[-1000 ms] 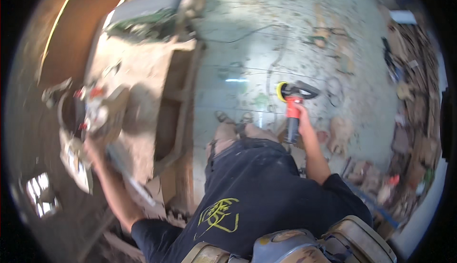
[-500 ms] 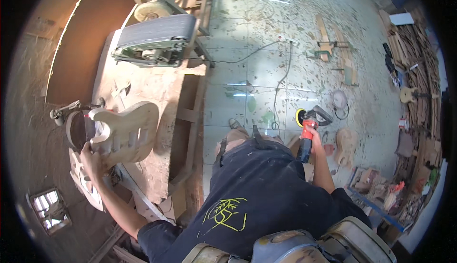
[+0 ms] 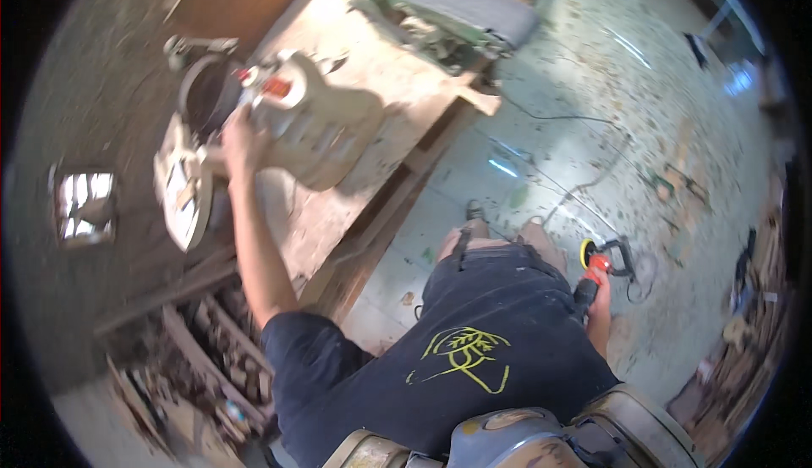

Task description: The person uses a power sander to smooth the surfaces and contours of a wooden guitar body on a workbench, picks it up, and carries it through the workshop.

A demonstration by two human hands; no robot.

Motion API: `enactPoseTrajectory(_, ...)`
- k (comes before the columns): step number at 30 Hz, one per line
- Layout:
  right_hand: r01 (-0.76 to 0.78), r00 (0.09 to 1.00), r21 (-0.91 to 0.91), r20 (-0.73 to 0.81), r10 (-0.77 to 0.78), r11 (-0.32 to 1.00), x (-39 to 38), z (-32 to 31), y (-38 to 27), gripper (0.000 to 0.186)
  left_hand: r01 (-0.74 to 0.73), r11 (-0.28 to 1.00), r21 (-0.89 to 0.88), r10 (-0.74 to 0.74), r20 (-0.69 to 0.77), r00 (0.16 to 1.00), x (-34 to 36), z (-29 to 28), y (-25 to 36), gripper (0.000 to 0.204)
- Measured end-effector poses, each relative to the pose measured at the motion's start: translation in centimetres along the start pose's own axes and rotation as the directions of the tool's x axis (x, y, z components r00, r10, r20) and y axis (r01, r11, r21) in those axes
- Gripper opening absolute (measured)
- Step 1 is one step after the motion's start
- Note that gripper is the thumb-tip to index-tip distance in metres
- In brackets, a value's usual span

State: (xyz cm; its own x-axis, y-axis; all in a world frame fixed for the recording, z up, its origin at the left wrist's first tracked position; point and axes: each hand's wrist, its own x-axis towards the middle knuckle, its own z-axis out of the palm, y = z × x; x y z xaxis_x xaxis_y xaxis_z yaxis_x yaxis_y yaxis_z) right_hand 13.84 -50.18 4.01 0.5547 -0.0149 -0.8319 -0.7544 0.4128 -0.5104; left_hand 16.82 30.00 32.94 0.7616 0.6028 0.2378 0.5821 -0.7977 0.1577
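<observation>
My right hand (image 3: pixel 601 289) is wrapped round a red and black power polisher (image 3: pixel 598 263) with a yellow round pad and a black loop handle, held low at my right side. At the bench on the left, my left hand (image 3: pixel 242 140) is closed at the near edge of a pale, unfinished wooden guitar body (image 3: pixel 326 129). Its fingers are partly hidden and smeared by motion. A white and red bottle (image 3: pixel 272 86) shows between the body's horns. Next to my left hand stands a round drum-like piece (image 3: pixel 207 96).
A belt sander (image 3: pixel 448 11) sits at the bench's (image 3: pixel 410 117) far end. A pale pointed wooden piece (image 3: pixel 186 197) lies left of my forearm. Wood scraps (image 3: pixel 211 341) fill a rack below. A cable (image 3: pixel 584 184) and clamps (image 3: pixel 664 184) lie on the floor; boards (image 3: pixel 753 299) line the right.
My view has turned left, so the bench and guitar body appear higher and further right. The bottle now shows clearly. My right hand still holds the polisher.
</observation>
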Motion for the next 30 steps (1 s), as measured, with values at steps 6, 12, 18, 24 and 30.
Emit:
enactPoseTrajectory(6,-0.134,0.989,-0.137,0.04,0.14,0.982,3.5,-3.3,-1.9,0.035,0.012,0.993,0.119,-0.008,-0.029,1.0,-1.4,-1.8,4.0,0.046)
enactPoseTrajectory(12,-0.084,0.991,-0.175,0.092,0.101,0.981,5.1,-5.7,-3.9,0.034,0.033,0.987,0.159,-0.024,-0.056,0.998,-1.8,-1.2,2.9,0.06)
enactPoseTrajectory(18,-0.141,0.987,-0.25,0.035,0.155,0.958,6.8,-8.8,-6.6,0.033,0.156,0.967,0.201,-0.144,-0.073,0.987,-1.8,-1.1,5.3,0.064)
enactPoseTrajectory(24,-0.232,0.973,-0.301,-0.08,0.218,0.925,6.8,-11.6,-7.1,0.031,0.109,0.979,0.172,-0.11,-0.003,0.994,-1.7,-1.1,7.2,0.066)
enactPoseTrajectory(30,-0.187,0.982,-0.315,-0.04,0.185,0.93,4.6,-10.2,-6.3,0.03,0.108,0.975,0.193,-0.1,-0.048,0.994,-2.5,-0.9,7.2,0.067)
